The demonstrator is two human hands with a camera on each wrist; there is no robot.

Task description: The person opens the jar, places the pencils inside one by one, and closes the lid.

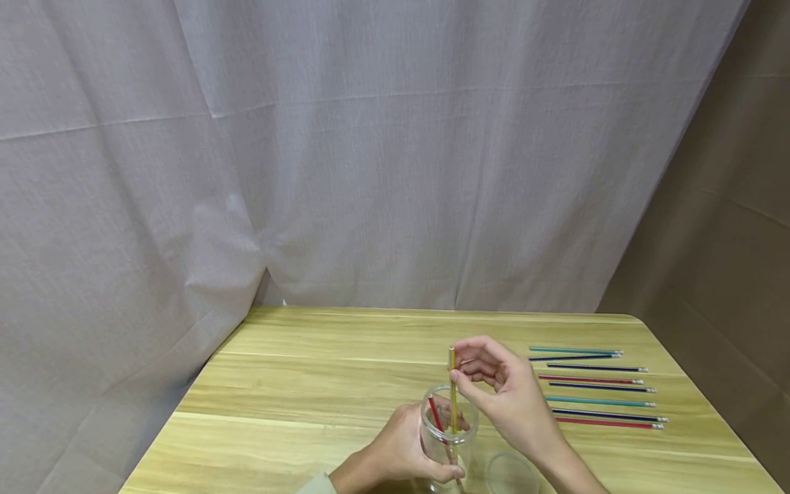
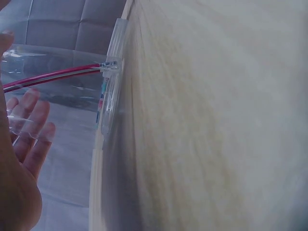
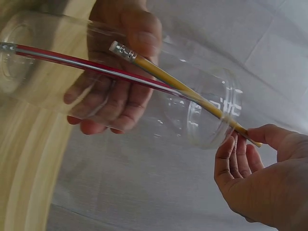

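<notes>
1. Between the thumb and fingertips of the right hand (image 1: 506,394), a yellow pencil (image 3: 163,74) is pinched near its upper end; its eraser end points down inside the jar, above the base.
2. Just below that hand is the mouth of the clear jar (image 3: 183,122), whose side the left hand (image 1: 401,442) grips with thumb and fingers.
3. Beside the left hand, inside the jar, a red pencil (image 3: 91,66) leans at a slant, its eraser end down at the base.
4. Under the right wrist, near the jar, lies a clear round disc (image 1: 512,473), resembling a lid.
5. Right of the right hand, eight pencils (image 1: 601,387), dark, teal and red, lie in a loose column, eraser ends pointing away from the hand.
6. Around and beneath both hands spreads a wood-grain table (image 1: 308,384).
7. Well beyond the hands hangs a creased grey curtain (image 1: 370,171), with a brown surface (image 1: 710,274) to the far right.
</notes>
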